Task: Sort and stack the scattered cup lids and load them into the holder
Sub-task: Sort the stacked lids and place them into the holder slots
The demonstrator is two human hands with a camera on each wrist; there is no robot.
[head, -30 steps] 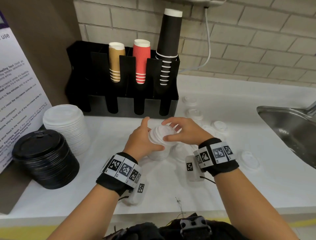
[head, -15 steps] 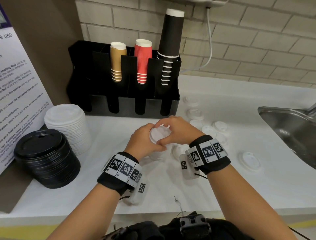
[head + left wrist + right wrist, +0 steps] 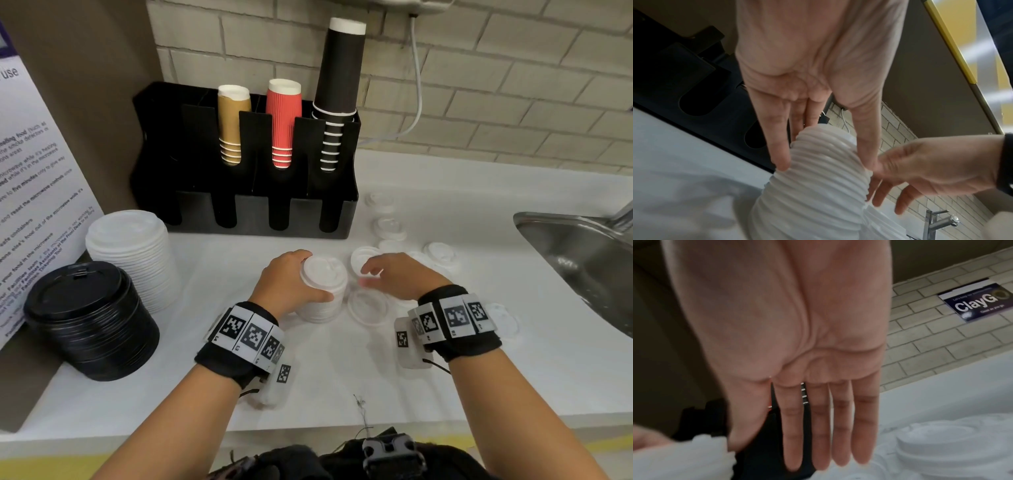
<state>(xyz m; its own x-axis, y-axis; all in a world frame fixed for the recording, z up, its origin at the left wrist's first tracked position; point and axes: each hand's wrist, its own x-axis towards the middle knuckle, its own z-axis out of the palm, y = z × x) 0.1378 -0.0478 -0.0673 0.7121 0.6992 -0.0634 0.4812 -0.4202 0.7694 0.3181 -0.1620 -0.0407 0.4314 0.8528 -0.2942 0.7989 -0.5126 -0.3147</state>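
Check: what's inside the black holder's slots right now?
The black holder has tan cups, red cups and black cups; the leftmost slot looks empty, but slot bottoms are hidden.

White lid stack, black holder, seemingly checkered wristbands.

place: office or campus kitchenette | 12 o'clock: black cup holder with paper cups, brick-tile wall | 3 o'clock: steel sink | 9 o'clock: microwave-rules notice | white counter
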